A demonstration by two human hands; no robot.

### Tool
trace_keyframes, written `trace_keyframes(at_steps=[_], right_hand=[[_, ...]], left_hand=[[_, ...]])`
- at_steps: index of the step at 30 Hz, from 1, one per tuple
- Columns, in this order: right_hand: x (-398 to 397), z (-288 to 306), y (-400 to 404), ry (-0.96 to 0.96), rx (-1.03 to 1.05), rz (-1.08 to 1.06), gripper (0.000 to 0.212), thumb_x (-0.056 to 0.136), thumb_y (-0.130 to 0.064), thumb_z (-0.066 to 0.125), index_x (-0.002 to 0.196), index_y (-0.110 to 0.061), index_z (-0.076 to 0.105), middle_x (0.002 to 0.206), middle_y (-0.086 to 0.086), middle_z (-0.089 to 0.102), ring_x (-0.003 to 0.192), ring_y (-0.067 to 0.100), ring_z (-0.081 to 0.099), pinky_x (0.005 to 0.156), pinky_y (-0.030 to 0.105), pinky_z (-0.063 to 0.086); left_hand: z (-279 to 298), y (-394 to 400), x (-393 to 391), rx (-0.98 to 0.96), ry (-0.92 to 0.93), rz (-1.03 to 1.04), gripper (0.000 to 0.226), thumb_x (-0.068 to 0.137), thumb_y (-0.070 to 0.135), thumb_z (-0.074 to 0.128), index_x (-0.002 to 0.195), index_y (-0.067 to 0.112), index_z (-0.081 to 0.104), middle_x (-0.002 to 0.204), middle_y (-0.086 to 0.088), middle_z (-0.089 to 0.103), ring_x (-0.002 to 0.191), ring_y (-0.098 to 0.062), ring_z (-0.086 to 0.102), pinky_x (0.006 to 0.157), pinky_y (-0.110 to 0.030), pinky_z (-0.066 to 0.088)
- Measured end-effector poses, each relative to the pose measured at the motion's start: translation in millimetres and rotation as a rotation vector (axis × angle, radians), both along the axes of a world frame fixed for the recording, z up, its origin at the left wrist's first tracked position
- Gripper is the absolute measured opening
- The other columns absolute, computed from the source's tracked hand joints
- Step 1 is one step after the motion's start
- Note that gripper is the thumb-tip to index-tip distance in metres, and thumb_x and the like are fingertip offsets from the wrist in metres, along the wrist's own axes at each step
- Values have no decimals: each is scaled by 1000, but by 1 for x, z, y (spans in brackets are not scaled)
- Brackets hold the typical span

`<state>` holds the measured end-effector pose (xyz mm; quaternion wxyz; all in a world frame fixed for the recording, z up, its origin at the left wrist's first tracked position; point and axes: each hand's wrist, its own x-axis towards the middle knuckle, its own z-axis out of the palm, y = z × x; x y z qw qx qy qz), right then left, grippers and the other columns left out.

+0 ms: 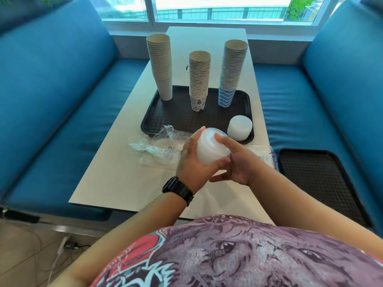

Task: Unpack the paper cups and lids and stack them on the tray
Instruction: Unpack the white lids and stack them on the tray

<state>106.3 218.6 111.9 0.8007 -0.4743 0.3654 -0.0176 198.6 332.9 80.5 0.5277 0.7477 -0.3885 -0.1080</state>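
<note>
Paper cup stacks (200,79) x3 on tray (180,119), lid stacks x2 (one (211,149) held, both hands (217,162))

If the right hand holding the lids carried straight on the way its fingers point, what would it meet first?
Probably the stack of lids already on the black tray; the right hand grips its lids just short of it, though depth is unclear.

Blue printing showed on the crumpled clear plastic wrapper (165,151), too blurred to read, more blue print on the wrapper at the worktop's right edge (272,159), equally illegible
</note>
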Motion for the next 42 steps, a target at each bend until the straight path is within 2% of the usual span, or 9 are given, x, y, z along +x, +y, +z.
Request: trace_keyframes(at_steps=[4,9,16,22,28,31,34,39,42], right_hand=[[7,5,3,118,-181,34,75,73,-63,68,134,-25,46,130,9,58,112,32,59,82,49,56],[10,24,-2,98,-678,43,68,86,-53,64,143,-31,33,145,3,43,125,23,47,102,44,46],[14,53,-4,127,-1271,427,89,73,-57,74,147,-42,27,151,-8,34,140,18,25,113,45,28],[24,56,-12,170,-1291,587,88,73,-45,79,147,-43,30,147,-7,39,138,18,24,111,43,29],[28,55,-28,14,-1188,460,90,70,-39,84,142,-48,31,133,-7,43,122,16,42,105,37,41],[29,45,-51,-97,-1010,322,79,68,-34,85,130,-53,40,131,-1,42,109,14,51,93,26,48],[27,22,-84,-78,-884,119,67,58,-38,85,111,-48,45,125,4,47,108,19,55,92,34,51],[27,-19,-125,139,-1010,-160,58,62,-34,87,101,-28,44,124,1,49,111,22,48,80,31,43],[26,-37,-138,224,-1122,-193,52,66,-33,86,95,-21,45,115,-3,48,113,24,46,88,36,42]], left_hand=[[-9,1,2,-44,58,1,90,62,63,73,140,42,34,133,9,46,121,-16,52,96,-44,52],[-13,1,8,-53,102,38,90,62,66,72,139,41,34,134,7,46,121,-15,51,100,-38,49],[-17,-5,12,-33,143,29,93,58,60,75,140,36,38,136,3,48,118,-10,52,97,-26,48],[-26,-6,14,-39,149,38,88,60,56,78,137,39,39,133,1,51,117,-14,55,96,-37,52],[-22,-5,12,-17,182,65,82,60,65,74,130,51,34,136,6,47,116,-3,51,88,-8,43],[-24,-3,13,-13,204,92,87,59,66,74,134,47,35,138,5,46,118,-11,52,94,-21,48],[-27,0,13,-4,198,123,84,59,65,73,132,53,33,138,6,44,119,-16,50,97,-34,50],[-28,3,14,-1,206,145,80,59,65,73,125,65,29,138,5,43,119,-18,51,97,-39,52],[-26,3,14,23,220,157,78,58,67,72,120,73,25,139,3,43,119,-20,52,96,-41,53]])
